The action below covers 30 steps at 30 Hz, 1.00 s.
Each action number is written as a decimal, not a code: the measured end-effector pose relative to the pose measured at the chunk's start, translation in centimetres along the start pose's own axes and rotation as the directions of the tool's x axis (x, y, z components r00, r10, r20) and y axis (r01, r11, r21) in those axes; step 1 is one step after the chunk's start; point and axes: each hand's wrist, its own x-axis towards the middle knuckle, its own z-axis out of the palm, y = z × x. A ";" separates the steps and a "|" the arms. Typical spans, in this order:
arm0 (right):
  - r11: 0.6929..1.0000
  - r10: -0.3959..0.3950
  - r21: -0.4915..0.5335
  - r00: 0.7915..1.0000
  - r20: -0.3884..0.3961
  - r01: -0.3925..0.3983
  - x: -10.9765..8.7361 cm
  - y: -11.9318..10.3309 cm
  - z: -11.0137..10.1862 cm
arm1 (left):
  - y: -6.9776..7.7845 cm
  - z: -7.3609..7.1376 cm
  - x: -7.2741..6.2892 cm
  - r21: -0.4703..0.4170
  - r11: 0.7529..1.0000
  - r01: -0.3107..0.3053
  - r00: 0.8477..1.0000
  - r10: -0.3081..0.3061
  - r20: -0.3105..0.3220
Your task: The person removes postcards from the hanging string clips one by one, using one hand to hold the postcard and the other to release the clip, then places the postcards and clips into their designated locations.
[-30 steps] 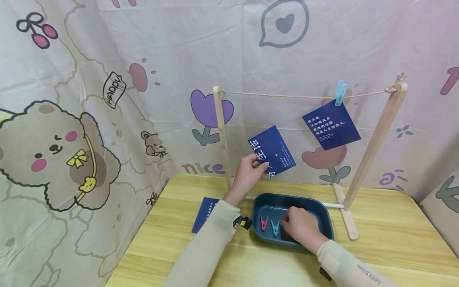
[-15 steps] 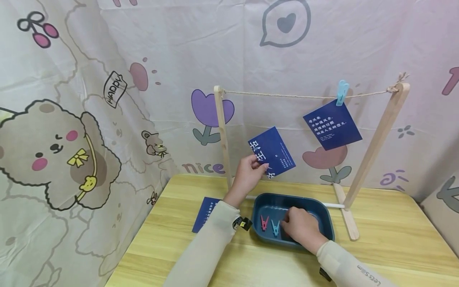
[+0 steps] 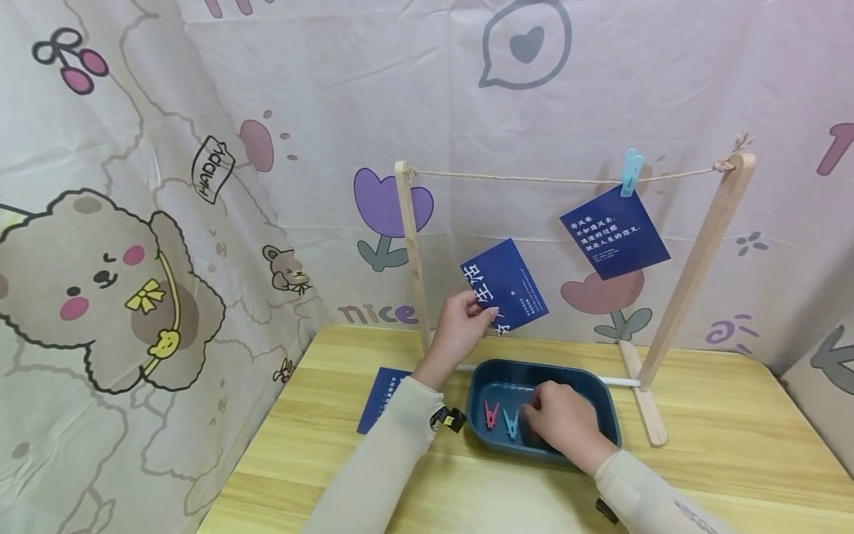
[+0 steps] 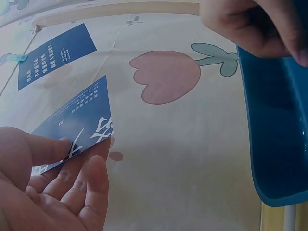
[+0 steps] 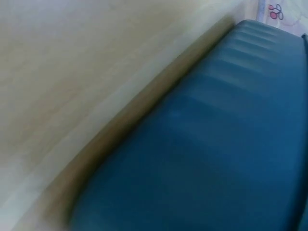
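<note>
The right hand point(image 3: 565, 421) was down in the smooth, round-cornered tray point(image 3: 520, 375), fingers curled; whether they gripped anything could not be told. Just left of it lay a red clip point(image 3: 491, 416) and a blue clip point(image 3: 511, 425), slim V shapes; pinching one by its handle ends would likely have worked best. The left hand point(image 3: 460, 326) pinched a thin, flat card point(image 3: 515, 278) by one edge, thumb on the printed face, raised near the tray; a light hold seemed wise, lest it crease. Beyond, a peg point(image 3: 631, 173) fixed another card point(image 3: 617, 233) by its corner to a rough twine line point(image 3: 507, 177) strung between pale wooden posts point(image 3: 697, 271).
</note>
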 end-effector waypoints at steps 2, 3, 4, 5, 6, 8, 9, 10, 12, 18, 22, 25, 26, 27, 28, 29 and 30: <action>1.000 -0.009 0.003 1.000 -0.012 0.009 -0.2 -0.2 -0.2 | 0.0 -0.2 -0.1 0.000 1.000 0.005 1.000 -0.005 0.001; 1.000 -0.013 0.006 1.000 -0.018 0.014 -0.4 -0.3 -0.2 | -0.1 -0.4 -0.2 0.000 1.000 0.006 1.000 -0.006 0.000; 1.000 -0.019 0.007 1.000 -0.024 0.019 -0.5 -0.3 -0.3 | -0.2 -0.5 -0.3 0.001 1.000 0.006 1.000 -0.006 -0.002; 1.000 -0.025 0.007 0.999 -0.032 0.026 -0.7 -0.4 -0.3 | -0.2 -0.7 -0.4 0.000 1.000 0.007 1.000 -0.007 -0.004; 0.999 -0.033 0.007 0.999 -0.042 0.033 -0.9 -0.5 -0.4 | -0.3 -0.8 -0.5 0.005 1.000 0.006 1.000 -0.005 -0.006; 0.999 -0.050 0.003 0.997 -0.066 0.050 -1.2 -0.6 -0.6 | -0.5 -1.1 -0.6 0.010 1.000 -0.005 1.000 0.005 -0.009; 0.998 -0.059 -0.003 0.995 -0.083 0.059 -1.4 -0.7 -0.6 | -0.6 -1.2 -0.7 0.011 1.000 -0.008 1.000 0.008 -0.007; 0.998 -0.067 -0.007 0.993 -0.098 0.066 -1.6 -0.7 -0.7 | -0.8 -1.4 -0.8 0.015 1.000 -0.009 1.000 0.009 -0.004; 0.997 -0.084 -0.013 0.988 -0.132 0.083 -1.9 -0.7 -0.9 | -1.0 -1.6 -1.0 0.026 1.000 -0.004 1.000 0.004 0.001; 0.994 -0.108 -0.005 0.969 -0.223 0.110 -2.7 -0.8 -1.3 | -1.6 -2.2 -1.7 0.040 0.999 0.010 1.000 -0.010 0.016; 0.994 -0.097 0.022 0.964 -0.247 0.106 -2.9 -0.7 -1.3 | -1.9 -2.7 -2.3 0.041 0.999 0.006 1.000 -0.007 0.028; 0.993 -0.093 0.043 0.960 -0.266 0.108 -3.1 -0.7 -1.3 | -2.0 -3.3 -3.0 0.042 0.999 0.004 0.999 -0.005 0.040; 0.993 -0.091 0.051 0.958 -0.271 0.109 -3.2 -0.7 -1.3 | -2.1 -3.5 -3.2 0.042 0.999 -0.001 0.999 -0.001 0.045; 0.992 -0.089 0.061 0.957 -0.276 0.110 -3.2 -0.8 -1.3 | -2.2 -3.7 -3.5 0.043 0.999 -0.006 0.999 0.003 0.050; 0.992 -0.086 0.069 0.957 -0.278 0.110 -3.3 -0.8 -1.3 | -2.4 -3.9 -3.7 0.044 0.999 -0.010 0.998 0.008 0.057; 0.991 -0.083 0.077 0.956 -0.280 0.109 -3.4 -0.9 -1.3 | -2.5 -4.2 -4.0 0.042 0.999 -0.012 0.998 0.009 0.066; 0.990 -0.080 0.086 0.957 -0.280 0.108 -3.4 -0.9 -1.4 | -2.6 -4.4 -4.3 0.047 0.999 -0.012 0.997 0.009 0.074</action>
